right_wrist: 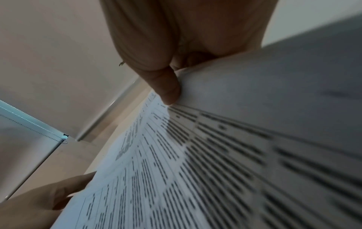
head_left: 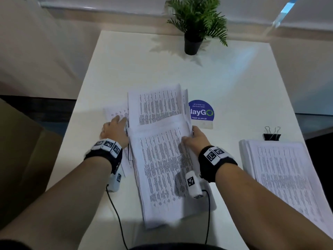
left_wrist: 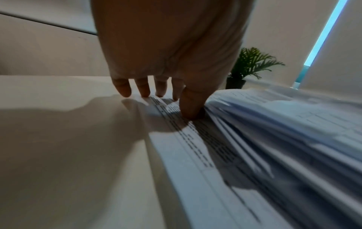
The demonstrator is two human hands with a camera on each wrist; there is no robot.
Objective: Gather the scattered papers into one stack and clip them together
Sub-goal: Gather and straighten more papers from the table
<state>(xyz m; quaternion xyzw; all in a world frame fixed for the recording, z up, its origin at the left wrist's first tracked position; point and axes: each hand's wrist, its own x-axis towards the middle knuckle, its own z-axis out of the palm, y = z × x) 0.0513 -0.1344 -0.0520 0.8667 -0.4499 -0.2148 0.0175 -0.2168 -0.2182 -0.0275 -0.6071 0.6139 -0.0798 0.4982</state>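
Two hands at work on loose white printed paper sheets (head_left: 158, 141), fanned mid-bench (head_left: 234, 87). Left hand (head_left: 113, 129) flat, fingers extended, pressing stray sheets; right hand (head_left: 198, 138) pinching the pile's right edge, thumb on top. Advice: square edges together before reaching for the black metal binder clip (head_left: 272, 135). Paper thin, limp, slippery.
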